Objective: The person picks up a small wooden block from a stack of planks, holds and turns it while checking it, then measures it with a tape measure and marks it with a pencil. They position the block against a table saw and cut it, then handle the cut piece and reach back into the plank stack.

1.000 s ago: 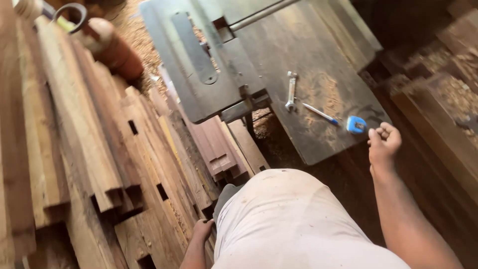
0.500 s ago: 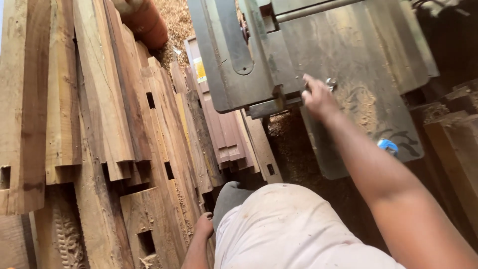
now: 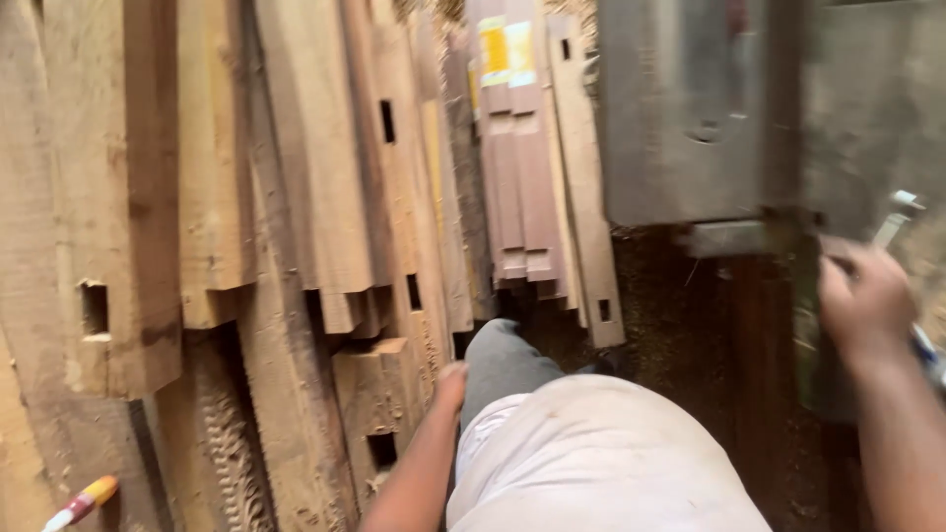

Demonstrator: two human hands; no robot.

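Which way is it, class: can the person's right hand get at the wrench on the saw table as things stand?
Probably yes. The right hand is over the table's edge, and the wrench lies just beyond its fingers with nothing between them. Motion blur hides whether they touch.

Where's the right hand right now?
Head view, far right: the right hand is over the near edge of the grey metal saw table, beside a silver wrench.

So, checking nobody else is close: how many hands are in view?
2. The left hand is low beside the stacked planks; the right hand is at the metal table edge. No others show.
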